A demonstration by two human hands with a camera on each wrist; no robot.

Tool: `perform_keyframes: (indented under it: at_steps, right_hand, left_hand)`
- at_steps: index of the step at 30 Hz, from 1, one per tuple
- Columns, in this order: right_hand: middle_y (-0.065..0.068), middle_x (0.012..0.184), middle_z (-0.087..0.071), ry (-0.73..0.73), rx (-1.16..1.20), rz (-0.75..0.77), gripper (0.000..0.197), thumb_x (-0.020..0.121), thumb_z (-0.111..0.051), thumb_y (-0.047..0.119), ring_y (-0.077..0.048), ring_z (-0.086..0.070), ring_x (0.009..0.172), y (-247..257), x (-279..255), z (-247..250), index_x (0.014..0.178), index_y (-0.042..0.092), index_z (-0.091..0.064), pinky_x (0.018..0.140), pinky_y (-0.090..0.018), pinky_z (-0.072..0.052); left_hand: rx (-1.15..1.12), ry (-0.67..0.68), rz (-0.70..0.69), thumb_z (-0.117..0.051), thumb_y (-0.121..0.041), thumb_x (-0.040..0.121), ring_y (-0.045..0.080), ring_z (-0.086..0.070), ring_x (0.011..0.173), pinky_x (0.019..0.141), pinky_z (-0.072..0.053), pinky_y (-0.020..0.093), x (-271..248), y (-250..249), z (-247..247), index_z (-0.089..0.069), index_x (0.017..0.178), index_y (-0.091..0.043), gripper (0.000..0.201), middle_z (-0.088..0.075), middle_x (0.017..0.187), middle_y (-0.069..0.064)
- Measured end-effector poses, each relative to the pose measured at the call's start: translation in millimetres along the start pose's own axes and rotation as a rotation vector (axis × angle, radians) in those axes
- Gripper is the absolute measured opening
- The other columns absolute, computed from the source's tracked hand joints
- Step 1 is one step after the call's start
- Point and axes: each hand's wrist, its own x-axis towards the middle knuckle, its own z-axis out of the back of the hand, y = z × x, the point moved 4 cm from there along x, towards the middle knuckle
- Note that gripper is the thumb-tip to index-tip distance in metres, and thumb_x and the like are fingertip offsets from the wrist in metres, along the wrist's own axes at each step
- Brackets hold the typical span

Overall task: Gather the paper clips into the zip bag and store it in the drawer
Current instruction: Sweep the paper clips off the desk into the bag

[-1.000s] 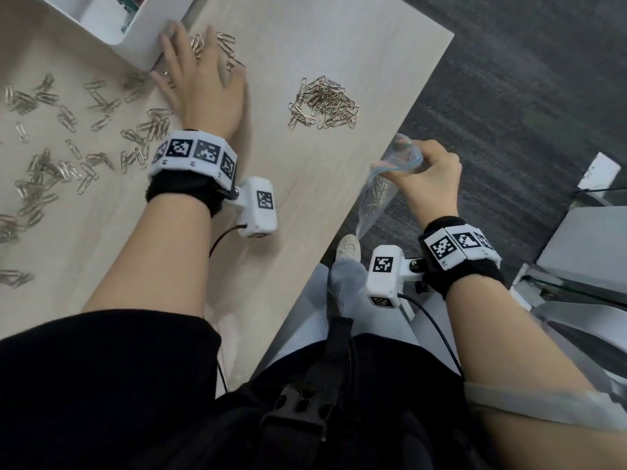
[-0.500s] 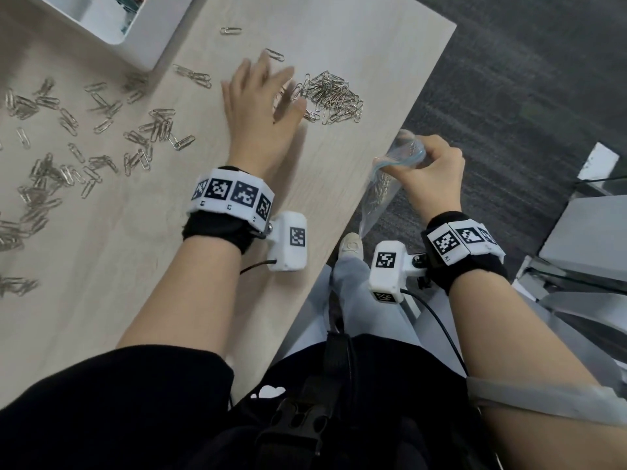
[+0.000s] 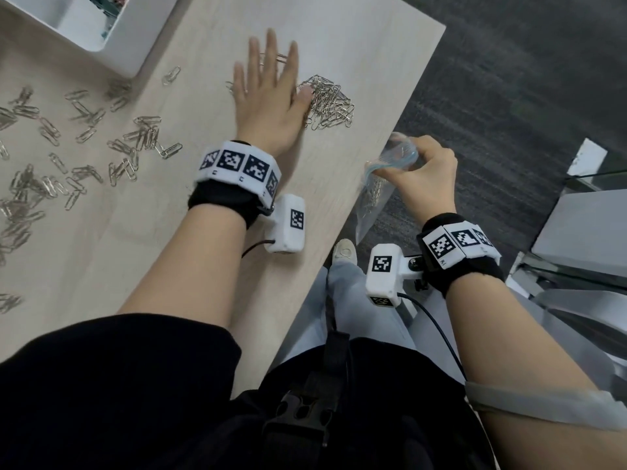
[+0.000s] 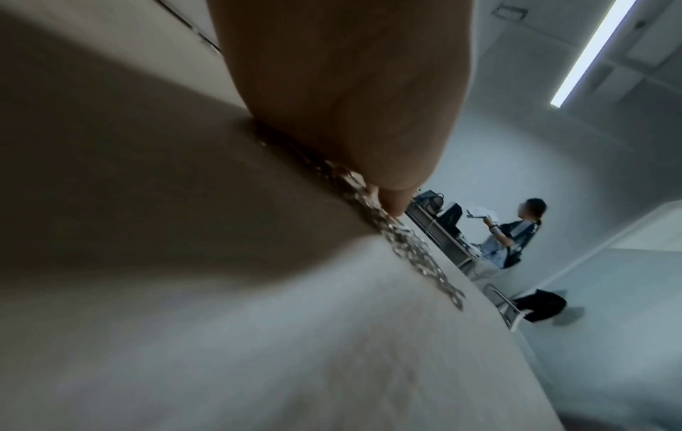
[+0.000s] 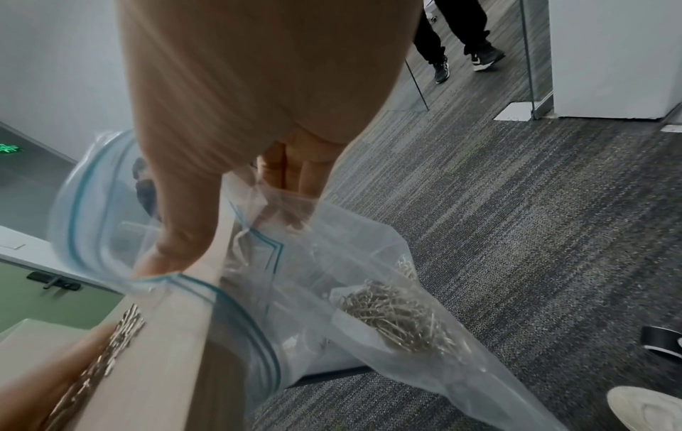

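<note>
My left hand (image 3: 268, 93) lies flat on the wooden table (image 3: 210, 276), fingers straight, its thumb side against a pile of silver paper clips (image 3: 327, 101) near the right edge. The left wrist view shows the palm (image 4: 343, 96) pressed down beside that pile (image 4: 402, 236). My right hand (image 3: 420, 174) pinches the mouth of a clear zip bag (image 3: 371, 201) with a blue seal, held open just below the table edge. In the right wrist view the bag (image 5: 369, 329) hangs over the carpet with a clump of clips (image 5: 395, 315) inside.
Many loose paper clips (image 3: 61, 164) are scattered over the left of the table. A white organiser tray (image 3: 101, 25) stands at the far left corner. Dark carpet (image 3: 509, 79) lies beyond the table edge, with grey furniture (image 3: 583, 239) at the right. Another person (image 4: 513, 230) stands far off.
My left hand swept right from beside the white tray, pushing clips into the pile at the table's right side. The right hand kept holding the bag at the edge.
</note>
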Motion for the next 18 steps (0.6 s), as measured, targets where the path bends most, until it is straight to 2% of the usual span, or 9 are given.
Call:
perform_keyframes:
  at_steps: [4, 6, 8, 10, 13, 15, 18]
  right_hand:
    - [-0.002, 0.083, -0.063, 0.025, 0.000, 0.002, 0.044, 0.057, -0.083, 0.033, -0.011, -0.057, 0.074, -1.4, 0.5, 0.9, 0.094, 0.012, -0.072, 0.062, -0.016, -0.043]
    - [-0.002, 0.083, -0.063, 0.033, 0.014, 0.019, 0.048, 0.056, -0.081, 0.040, -0.008, -0.056, 0.072, -0.6, 0.6, 2.3, 0.094, 0.012, -0.072, 0.061, -0.012, -0.042]
    - [-0.004, 0.084, -0.064, 0.044, 0.011, 0.030, 0.049, 0.057, -0.080, 0.042, -0.009, -0.056, 0.073, -0.3, 0.1, 3.7, 0.094, 0.011, -0.071, 0.061, -0.009, -0.040]
    - [-0.006, 0.085, -0.065, 0.053, 0.013, 0.040, 0.049, 0.057, -0.081, 0.043, -0.009, -0.057, 0.075, 0.1, 0.0, 5.4, 0.094, 0.011, -0.071, 0.061, -0.007, -0.040]
    - [-0.002, 0.086, -0.064, 0.065, 0.015, 0.060, 0.057, 0.054, -0.075, 0.054, -0.006, -0.056, 0.076, 0.9, -0.5, 8.0, 0.093, 0.012, -0.071, 0.063, -0.004, -0.039]
    - [-0.003, 0.086, -0.064, 0.075, 0.020, 0.066, 0.058, 0.054, -0.072, 0.056, -0.006, -0.056, 0.077, 0.2, -0.9, 8.3, 0.093, 0.013, -0.071, 0.064, -0.003, -0.038]
    - [-0.011, 0.089, -0.067, 0.076, 0.023, 0.084, 0.059, 0.055, -0.071, 0.056, -0.009, -0.056, 0.077, -0.3, -2.9, 8.3, 0.092, 0.011, -0.072, 0.064, -0.004, -0.038]
  left_hand:
    - [-0.110, 0.035, -0.145, -0.026, -0.034, 0.101, 0.025, 0.010, 0.146, 0.117, 0.009, 0.042, -10.8, -21.4, -10.8, -0.016, 0.148, -0.019, 0.050, 0.001, 0.159, 0.004]
    - [-0.250, -0.003, -0.215, -0.037, -0.032, 0.099, 0.025, 0.001, 0.147, 0.118, 0.005, 0.043, -15.7, -29.5, -9.1, -0.028, 0.145, -0.019, 0.048, -0.013, 0.157, 0.005]
    - [-0.302, -0.077, -0.214, -0.045, -0.035, 0.095, 0.025, -0.003, 0.147, 0.117, 0.006, 0.047, -16.0, -34.8, -5.7, -0.035, 0.142, -0.022, 0.050, -0.020, 0.156, 0.005]
    - [-0.177, -0.122, -0.149, -0.046, -0.045, 0.091, 0.025, 0.003, 0.146, 0.113, 0.013, 0.051, -12.3, -38.5, -5.5, -0.032, 0.143, -0.027, 0.057, -0.011, 0.158, 0.003]
    - [-0.010, -0.035, -0.090, -0.043, -0.052, 0.089, 0.029, 0.013, 0.145, 0.111, 0.015, 0.055, -7.5, -42.7, -13.0, -0.019, 0.147, -0.030, 0.067, 0.005, 0.159, 0.005]
    - [0.014, -0.003, -0.127, -0.041, -0.047, 0.092, 0.028, 0.013, 0.145, 0.114, 0.012, 0.051, -10.6, -44.1, -17.4, -0.016, 0.148, -0.029, 0.064, 0.006, 0.159, 0.004]
    - [-0.084, -0.001, -0.210, -0.041, -0.034, 0.096, 0.026, 0.007, 0.146, 0.116, 0.009, 0.043, -22.7, -44.3, -20.6, -0.025, 0.146, -0.027, 0.053, -0.005, 0.159, 0.001]
